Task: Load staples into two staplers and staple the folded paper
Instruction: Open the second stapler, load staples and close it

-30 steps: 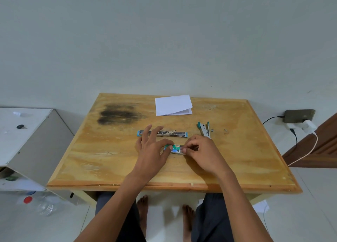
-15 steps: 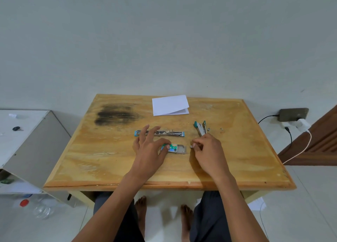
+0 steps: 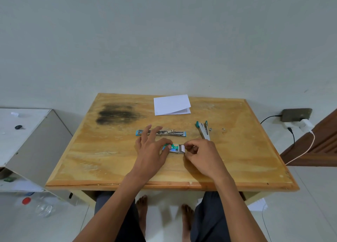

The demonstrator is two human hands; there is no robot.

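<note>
the right hand (image 3: 202,155) is back on the staple box (image 3: 173,148) – half a second ago it had drifted off toward the small stapler, and now its thumb and forefinger are pinched on the pale piece sticking out of the box's right end. it could be a flap or the inner tray; the view is too small to say. the left hand (image 3: 150,151) hasn't left its post, thumb and forefinger clamped on the box's left end, the other fingers fanned out straight and reaching over the long stapler (image 3: 165,132).

the box lies flat in the middle of the table (image 3: 237,156), a little nearer the front edge than the back. just behind it the long stapler lies opened out flat, parallel to the front edge. to its right the small stapler (image 3: 203,130) – teal ends, metal arms splayed in a narrow v – sits apart from both, its tip close to the right hand's knuckles. the folded paper (image 3: 171,105) rests by the back edge, untouched, with a dark stain (image 3: 118,113) toward the back left corner.
</note>
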